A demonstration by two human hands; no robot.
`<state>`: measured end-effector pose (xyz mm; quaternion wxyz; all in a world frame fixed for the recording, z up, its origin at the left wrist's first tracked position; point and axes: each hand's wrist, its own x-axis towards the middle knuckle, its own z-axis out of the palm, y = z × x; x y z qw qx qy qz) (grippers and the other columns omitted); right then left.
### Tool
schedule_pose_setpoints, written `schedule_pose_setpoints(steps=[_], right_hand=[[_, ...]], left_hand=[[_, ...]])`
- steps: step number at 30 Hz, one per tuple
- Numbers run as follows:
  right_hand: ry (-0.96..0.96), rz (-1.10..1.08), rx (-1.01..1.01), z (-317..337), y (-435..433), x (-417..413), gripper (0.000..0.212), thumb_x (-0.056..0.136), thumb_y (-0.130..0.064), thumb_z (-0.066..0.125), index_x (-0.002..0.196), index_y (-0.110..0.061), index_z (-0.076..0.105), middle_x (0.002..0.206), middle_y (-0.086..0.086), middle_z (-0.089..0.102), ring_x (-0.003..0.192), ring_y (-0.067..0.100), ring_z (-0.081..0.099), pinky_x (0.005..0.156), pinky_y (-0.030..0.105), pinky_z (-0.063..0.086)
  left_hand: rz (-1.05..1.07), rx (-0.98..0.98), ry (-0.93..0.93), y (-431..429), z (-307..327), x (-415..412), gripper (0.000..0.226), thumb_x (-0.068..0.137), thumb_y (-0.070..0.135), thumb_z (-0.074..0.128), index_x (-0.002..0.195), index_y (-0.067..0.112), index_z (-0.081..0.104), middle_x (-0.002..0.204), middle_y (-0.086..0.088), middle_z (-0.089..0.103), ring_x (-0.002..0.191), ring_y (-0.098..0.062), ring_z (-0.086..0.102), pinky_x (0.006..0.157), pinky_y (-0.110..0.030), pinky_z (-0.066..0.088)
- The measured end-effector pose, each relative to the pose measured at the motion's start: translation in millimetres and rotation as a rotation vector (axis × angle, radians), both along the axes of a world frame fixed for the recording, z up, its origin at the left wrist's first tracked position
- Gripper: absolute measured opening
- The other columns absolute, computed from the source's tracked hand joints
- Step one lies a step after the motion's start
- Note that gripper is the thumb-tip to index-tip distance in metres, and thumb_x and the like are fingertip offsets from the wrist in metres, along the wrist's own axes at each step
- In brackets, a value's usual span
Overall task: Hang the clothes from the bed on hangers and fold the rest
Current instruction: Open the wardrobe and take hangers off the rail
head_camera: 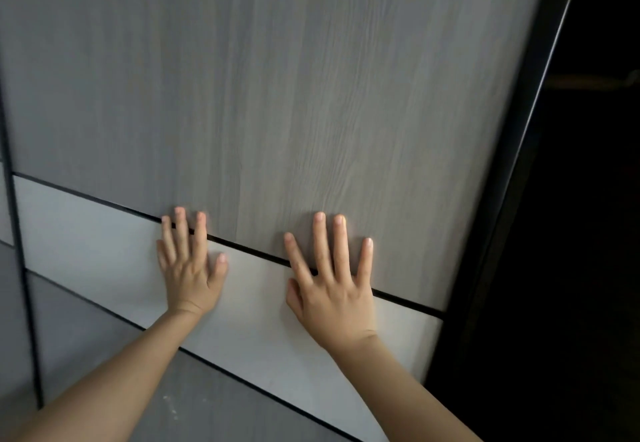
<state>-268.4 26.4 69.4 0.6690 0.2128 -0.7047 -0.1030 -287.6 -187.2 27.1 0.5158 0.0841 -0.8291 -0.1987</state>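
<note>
Grey wood-grain wardrobe door (277, 95), crossed by a white band (86, 233). Pressed flat across the seam, fingers straight and spread, grasping nothing: left hand (188, 268), right hand (334, 289). Rightward, a dark wardrobe opening (571, 233), contents too dark to tell.

Large sliding door (346, 60) in grey wood-grain, tilted in the view and filling most of it. Across its lower part, a pale off-white band (86, 230), used here as the landmark. Above the band, the tall wood-grain panel (173, 60), split from it by a thin black groove (249, 251). Below the band, a darker plain grey panel (114, 348), edged by another thin black line and marked with a few whitish specks (171, 407). Left of the band, a narrow black upright strip (21, 251), then part of a neighbouring grey panel (9, 320). Right of the band, a glossy black door frame (509, 171), then a dark opening (581, 251), too dim to read apart from a faint brownish horizontal shape (595, 80) higher up.
</note>
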Motion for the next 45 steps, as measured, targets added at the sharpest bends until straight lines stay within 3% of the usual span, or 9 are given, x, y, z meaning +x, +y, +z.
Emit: schedule_pose_setpoints(steps=[10,14,22,27,32,37,41,43,45], right_hand=[[-0.239,-0.052,0.154,9,-86,4,0.061,0.056,-0.034,0.074,0.116,-0.031,0.066,0.135,0.010,0.053,0.126,0.032,0.049,0.096,0.052,0.042],[-0.290,-0.049,0.229,19,-101,5,0.059,0.057,-0.030,0.072,0.116,-0.029,0.067,0.134,0.012,0.054,0.127,0.027,0.049,0.097,0.049,0.043],[-0.293,-0.113,0.144,19,-111,7,0.060,0.050,-0.027,0.075,0.109,-0.025,0.070,0.130,0.015,0.057,0.124,0.030,0.052,0.089,0.061,0.042],[-0.338,0.027,0.174,15,-141,2,0.058,0.052,-0.024,0.076,0.110,-0.021,0.070,0.129,0.022,0.056,0.124,0.040,0.048,0.091,0.055,0.045],[-0.439,0.165,0.222,19,-175,-6,0.059,0.059,-0.024,0.074,0.118,-0.020,0.066,0.133,0.025,0.051,0.127,0.042,0.043,0.096,0.053,0.042],[-0.531,0.219,0.380,34,-197,-11,0.070,0.062,-0.025,0.073,0.130,-0.021,0.057,0.138,0.023,0.047,0.133,0.038,0.037,0.104,0.048,0.035],[-0.788,0.278,0.513,56,-215,-12,0.069,0.083,-0.009,0.049,0.148,-0.020,0.026,0.156,0.016,0.011,0.145,0.030,-0.001,0.117,0.040,0.002],[-0.750,0.352,0.515,70,-219,-10,0.063,0.082,-0.004,0.047,0.143,-0.014,0.037,0.153,0.020,0.021,0.143,0.034,0.016,0.117,0.042,0.017],[-0.491,0.494,0.328,88,-219,-13,0.048,0.078,-0.006,0.045,0.122,-0.006,0.061,0.134,0.026,0.049,0.126,0.043,0.045,0.101,0.049,0.041]], left_hand=[[-0.039,-0.014,-0.081,-106,0,-14,0.068,0.086,0.042,0.032,0.137,-0.003,0.038,0.144,-0.035,0.028,0.129,-0.059,0.026,0.095,-0.072,0.026],[-0.036,-0.002,-0.099,-148,5,-20,0.083,0.093,0.061,0.010,0.137,-0.003,0.039,0.144,-0.035,0.028,0.129,-0.058,0.025,0.096,-0.070,0.025],[0.042,0.054,-0.156,-222,10,-19,0.079,0.080,0.048,0.023,0.144,0.001,0.031,0.151,-0.027,0.020,0.137,-0.049,0.018,0.101,-0.068,0.018],[0.067,0.213,-0.132,-226,22,-11,0.091,0.074,0.057,0.019,0.143,-0.002,0.031,0.149,-0.032,0.019,0.135,-0.049,0.021,0.105,-0.062,0.019],[-0.051,0.044,-0.104,-201,22,0,0.081,0.081,0.049,0.030,0.136,-0.010,0.039,0.142,-0.037,0.029,0.126,-0.057,0.032,0.097,-0.065,0.031],[-0.103,-0.126,-0.110,-188,20,9,0.086,0.095,0.058,0.015,0.129,-0.014,0.046,0.134,-0.038,0.041,0.117,-0.058,0.044,0.091,-0.063,0.039],[-0.148,-0.142,-0.157,-182,21,15,0.085,0.095,0.059,0.013,0.129,-0.012,0.047,0.136,-0.035,0.041,0.123,-0.049,0.039,0.091,-0.062,0.039],[-0.164,-0.160,-0.197,-179,21,16,0.085,0.095,0.059,0.013,0.128,-0.012,0.048,0.134,-0.037,0.042,0.124,-0.045,0.035,0.090,-0.063,0.040],[-0.158,-0.162,-0.230,-178,21,14,0.090,0.093,0.063,0.011,0.129,-0.012,0.047,0.136,-0.039,0.038,0.125,-0.051,0.037,0.091,-0.063,0.039]])
